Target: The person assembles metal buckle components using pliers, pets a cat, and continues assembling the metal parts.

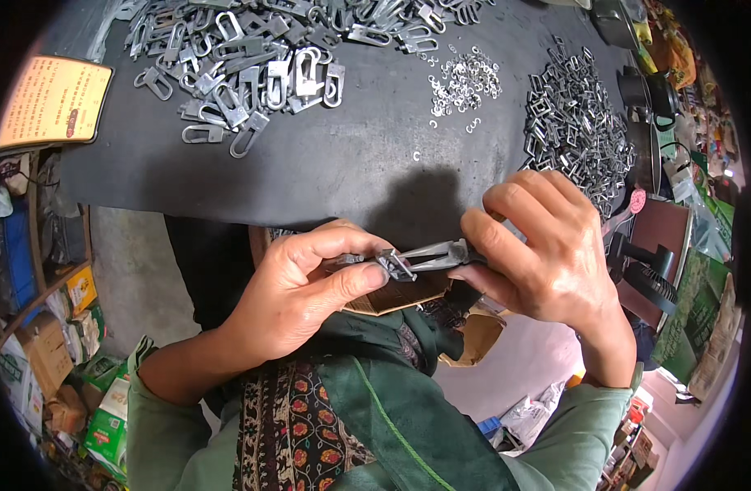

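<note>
Between the thumb and fingers of my left hand (297, 286) is a small grey metal clasp (395, 265), held just off the table's near edge. My right hand (551, 250) is wrapped round a pair of pliers (434, 257). The jaws point left and reach the clasp; whether they grip a ring there is too small to tell. On the dark table (310, 168) beyond lie a heap of grey metal loop clips (252, 74), a small scatter of silvery split rings (467, 84) and a pile of dark rectangular metal frames (576, 114).
A piece of cardboard (379, 303) lies beneath my hands, at lap level. At the table's left edge stands a lit tablet screen (56, 98). Dark containers (633, 86) and a small black fan (649, 270) line the right side. Shelves with boxes (44, 352) stand at left.
</note>
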`<state>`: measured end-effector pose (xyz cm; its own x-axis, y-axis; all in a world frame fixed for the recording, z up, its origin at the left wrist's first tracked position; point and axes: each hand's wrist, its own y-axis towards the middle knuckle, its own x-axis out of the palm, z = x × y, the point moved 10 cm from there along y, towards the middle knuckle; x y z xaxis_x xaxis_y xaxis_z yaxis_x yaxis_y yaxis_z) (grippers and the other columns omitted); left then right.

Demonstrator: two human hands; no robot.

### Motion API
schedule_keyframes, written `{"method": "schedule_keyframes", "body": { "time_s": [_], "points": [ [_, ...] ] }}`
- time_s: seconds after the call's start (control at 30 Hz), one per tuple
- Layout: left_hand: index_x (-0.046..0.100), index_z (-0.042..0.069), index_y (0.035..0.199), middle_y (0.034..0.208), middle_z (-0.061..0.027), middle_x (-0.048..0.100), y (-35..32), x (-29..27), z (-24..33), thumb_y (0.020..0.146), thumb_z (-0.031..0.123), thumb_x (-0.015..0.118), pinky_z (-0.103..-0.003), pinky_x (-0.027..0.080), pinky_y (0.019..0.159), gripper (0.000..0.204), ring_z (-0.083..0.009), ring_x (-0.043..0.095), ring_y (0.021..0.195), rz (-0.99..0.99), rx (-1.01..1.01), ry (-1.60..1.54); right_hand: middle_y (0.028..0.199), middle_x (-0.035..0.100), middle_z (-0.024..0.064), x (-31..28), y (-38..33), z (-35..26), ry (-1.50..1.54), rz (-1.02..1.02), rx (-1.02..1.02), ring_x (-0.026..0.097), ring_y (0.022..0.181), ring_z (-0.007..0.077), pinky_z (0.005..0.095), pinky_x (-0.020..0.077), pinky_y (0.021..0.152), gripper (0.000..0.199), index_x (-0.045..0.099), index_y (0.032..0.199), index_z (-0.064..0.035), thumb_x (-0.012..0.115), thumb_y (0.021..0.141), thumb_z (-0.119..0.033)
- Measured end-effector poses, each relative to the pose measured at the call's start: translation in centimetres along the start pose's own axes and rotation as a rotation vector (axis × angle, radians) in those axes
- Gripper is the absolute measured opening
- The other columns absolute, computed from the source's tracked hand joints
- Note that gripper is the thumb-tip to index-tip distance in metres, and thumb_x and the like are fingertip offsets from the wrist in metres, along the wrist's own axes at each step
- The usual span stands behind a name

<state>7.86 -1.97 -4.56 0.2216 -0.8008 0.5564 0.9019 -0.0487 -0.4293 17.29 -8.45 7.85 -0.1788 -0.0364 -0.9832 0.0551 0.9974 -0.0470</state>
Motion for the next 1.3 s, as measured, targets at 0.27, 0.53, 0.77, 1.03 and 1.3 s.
{"method": "schedule_keyframes", "body": {
  "time_s": [0.27,0.53,0.77,1.03,1.3],
  "points": [
    [0.066,0.000,0.109,0.086,0.0014,0.056,-0.1,0.2,0.2,0.095,0.013,0.063,-0.020,0.034,0.056,0.019,-0.0030,0.044,0.064,-0.040,0.035,0.063,0.074,0.049,0.0031,0.9,-1.3,-0.7,0.030,-0.006,0.067,0.053,0.063,0.0201,0.0333,0.0426,0.054,0.031,0.058,0.083,-0.0081,0.077,0.072,-0.029],
    [0.063,-0.001,0.113,0.083,-0.0011,0.057,-1.1,0.3,-3.2,0.095,0.010,0.057,-0.020,0.037,0.053,0.021,-0.0043,0.047,0.062,-0.068,-0.182,0.175,0.083,0.051,0.0048,1.7,-4.2,-0.2,0.069,0.041,0.193,0.054,0.080,0.0227,0.0352,0.0424,0.070,0.031,0.057,0.090,-0.0085,0.075,0.072,-0.027],
    [0.039,0.001,0.141,0.107,-0.0113,0.063,-1.4,-3.1,-7.5,0.103,0.008,0.039,-0.018,0.040,0.054,0.039,-0.0073,0.054,0.064,0.014,-0.162,0.177,0.081,0.060,0.0103,1.1,-12.2,9.2,-0.107,0.383,0.696,0.063,0.074,0.0313,0.0410,0.0504,0.063,0.024,0.062,0.092,-0.0054,0.071,0.071,-0.003],
    [0.051,0.000,0.118,0.097,-0.0128,0.068,-0.4,0.1,-6.9,0.102,0.011,0.042,-0.019,0.040,0.054,0.021,-0.0085,0.058,0.064,-0.081,-0.215,0.177,0.079,0.057,0.0073,0.6,-10.8,11.2,-0.197,0.347,0.633,0.061,0.075,0.0275,0.0386,0.0500,0.066,0.029,0.064,0.097,-0.0083,0.074,0.070,-0.005],
    [0.057,-0.002,0.112,0.093,-0.0085,0.067,0.1,1.4,-6.0,0.101,0.008,0.048,-0.021,0.044,0.062,0.018,-0.0071,0.054,0.067,-0.157,-0.111,0.259,0.076,0.055,0.0071,0.6,-9.3,12.4,-0.147,0.270,0.609,0.060,0.075,0.0276,0.0408,0.0493,0.066,0.016,0.062,0.089,-0.0082,0.071,0.076,-0.011]
  ]
}}
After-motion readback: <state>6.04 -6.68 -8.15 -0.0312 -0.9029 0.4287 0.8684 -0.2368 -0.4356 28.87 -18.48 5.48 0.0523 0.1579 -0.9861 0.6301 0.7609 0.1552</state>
